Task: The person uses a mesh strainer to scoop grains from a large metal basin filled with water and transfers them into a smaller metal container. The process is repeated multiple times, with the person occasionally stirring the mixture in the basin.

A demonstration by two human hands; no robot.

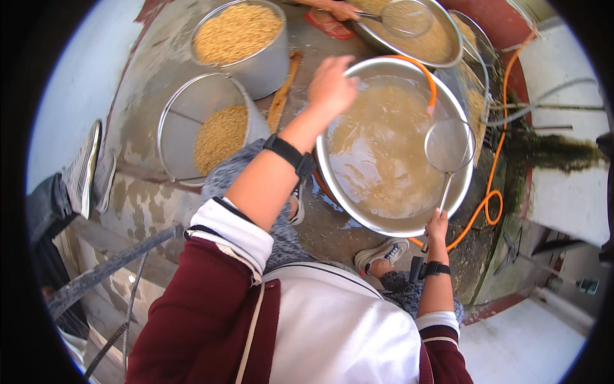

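A large metal basin [383,158] of cloudy brownish water stands before me. My right hand [437,224] grips the handle of a round wire-mesh skimmer [450,145], whose head is over the basin's right side. Blurred, my left hand [334,84] is at the basin's upper left rim; its fingers reach forward, and whether anything is in them cannot be told. The end of an orange hose [429,91] hangs over the far rim. To the left, a metal bucket [181,113] with yellowish grain [221,139] stands tilted or seen at an angle.
A second bucket [271,67] of grain is at the upper left, with a wooden strip [283,93] beside it. Another person's hand [343,10] holds a skimmer [407,18] over a far basin [458,53]. Orange hose [494,168] loops at right; a metal rail [112,269] lies lower left.
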